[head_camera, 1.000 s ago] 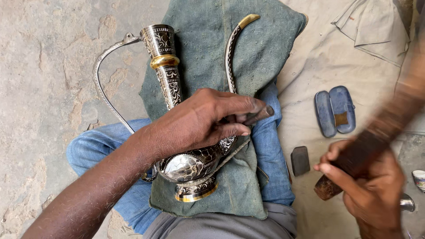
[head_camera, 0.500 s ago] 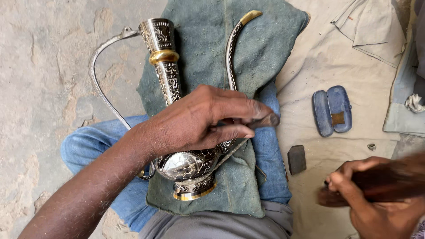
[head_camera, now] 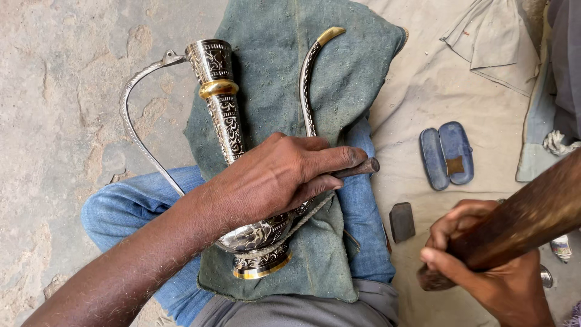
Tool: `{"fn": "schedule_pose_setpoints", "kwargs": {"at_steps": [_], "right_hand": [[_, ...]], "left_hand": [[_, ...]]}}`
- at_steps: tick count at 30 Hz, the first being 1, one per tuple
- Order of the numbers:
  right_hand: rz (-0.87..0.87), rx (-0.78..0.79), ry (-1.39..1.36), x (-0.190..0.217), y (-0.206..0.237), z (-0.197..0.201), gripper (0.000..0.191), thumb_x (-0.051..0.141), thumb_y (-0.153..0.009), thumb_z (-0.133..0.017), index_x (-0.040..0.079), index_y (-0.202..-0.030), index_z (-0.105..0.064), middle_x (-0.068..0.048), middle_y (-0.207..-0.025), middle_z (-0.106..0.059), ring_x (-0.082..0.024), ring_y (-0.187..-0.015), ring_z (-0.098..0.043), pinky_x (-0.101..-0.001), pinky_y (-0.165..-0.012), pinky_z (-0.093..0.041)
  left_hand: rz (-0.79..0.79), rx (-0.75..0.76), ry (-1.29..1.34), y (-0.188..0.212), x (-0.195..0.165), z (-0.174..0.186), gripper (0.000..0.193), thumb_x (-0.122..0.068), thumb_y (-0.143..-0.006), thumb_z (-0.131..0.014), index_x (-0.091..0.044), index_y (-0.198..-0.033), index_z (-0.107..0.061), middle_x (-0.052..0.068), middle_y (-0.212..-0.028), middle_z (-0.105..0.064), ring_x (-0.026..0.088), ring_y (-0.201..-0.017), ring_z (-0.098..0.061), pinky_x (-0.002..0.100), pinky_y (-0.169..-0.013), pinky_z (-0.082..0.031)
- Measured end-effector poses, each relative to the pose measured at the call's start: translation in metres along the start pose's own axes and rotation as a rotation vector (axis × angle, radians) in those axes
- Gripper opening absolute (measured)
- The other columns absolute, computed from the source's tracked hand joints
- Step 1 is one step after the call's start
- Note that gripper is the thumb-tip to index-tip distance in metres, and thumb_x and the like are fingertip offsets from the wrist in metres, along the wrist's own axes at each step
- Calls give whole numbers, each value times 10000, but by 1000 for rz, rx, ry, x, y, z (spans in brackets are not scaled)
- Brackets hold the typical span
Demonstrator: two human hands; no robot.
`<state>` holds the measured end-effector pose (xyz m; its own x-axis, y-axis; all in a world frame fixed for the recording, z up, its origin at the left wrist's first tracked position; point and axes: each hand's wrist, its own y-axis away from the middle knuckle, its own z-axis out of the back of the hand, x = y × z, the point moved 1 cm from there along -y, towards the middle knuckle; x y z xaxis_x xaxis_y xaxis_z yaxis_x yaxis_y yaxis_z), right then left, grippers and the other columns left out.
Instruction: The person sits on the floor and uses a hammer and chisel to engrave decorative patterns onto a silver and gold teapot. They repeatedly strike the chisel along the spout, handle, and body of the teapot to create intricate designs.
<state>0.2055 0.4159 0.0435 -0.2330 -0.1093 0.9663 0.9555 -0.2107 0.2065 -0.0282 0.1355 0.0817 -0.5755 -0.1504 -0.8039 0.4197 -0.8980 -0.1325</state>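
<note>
With the ewer (head_camera: 242, 181) lying on the green cloth (head_camera: 357, 79) across the lap, left hand (head_camera: 278, 178) gripping the punch (head_camera: 357, 168) should hold steady while right hand (head_camera: 484, 266), closed round the mallet (head_camera: 520, 221), strikes squarely.

The left hand (head_camera: 284, 175) covers the round belly of the silver jug (head_camera: 227, 130), so the pattern there can't be seen. It also hides most of the thin metal tool (head_camera: 357, 168); only the dark end pokes out. The wooden stick (head_camera: 520, 221) in the right hand (head_camera: 484, 260) is blurry and runs off the right edge. A small shiny thing (head_camera: 546, 277) beside that hand is too hidden to tell.
</note>
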Motion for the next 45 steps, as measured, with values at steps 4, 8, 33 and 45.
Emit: {"fn": "schedule_pose_setpoints", "kwargs": {"at_steps": [4, 8, 33, 45], "right_hand": [[-31, -52, 338, 19, 5, 0, 446, -110, -750, -807, -48, -1146, -612, -139, -867, -679, -198, -793, -735, -342, -711, -628], [81, 78, 578, 31, 8, 3, 414, 25, -713, -892, 28, -1057, -662, -60, -841, -706, -156, -798, -730, -300, -744, -626], [-214, -74, 871, 23, 15, -14, 624, 204, -615, -935, 22, -1155, -681, -82, -851, -767, -155, -788, -808, -302, -719, -637], [-79, -188, 678, 15, 27, -32, 358, 112, -696, -911, 45, -985, -711, -43, -798, -719, -131, -792, -725, -265, -760, -597]], "left_hand": [[-56, 5, 8, -4, 6, 0, 430, -244, -970, -682, -77, -1357, -592, 169, -1167, -736, 366, -939, -743, 467, -771, -601], [-50, 64, 36, -7, 10, 3, 440, -237, -935, -706, -49, -1317, -591, 162, -1115, -745, 357, -931, -747, 479, -751, -587], [-127, 179, 175, -20, 22, 12, 459, -203, -896, -731, -88, -1328, -628, 123, -1031, -759, 299, -913, -753, 470, -766, -575], [-185, 226, 157, -24, 30, 13, 451, -228, -892, -728, -88, -1306, -615, 114, -935, -759, 279, -834, -755, 447, -719, -578]]}}
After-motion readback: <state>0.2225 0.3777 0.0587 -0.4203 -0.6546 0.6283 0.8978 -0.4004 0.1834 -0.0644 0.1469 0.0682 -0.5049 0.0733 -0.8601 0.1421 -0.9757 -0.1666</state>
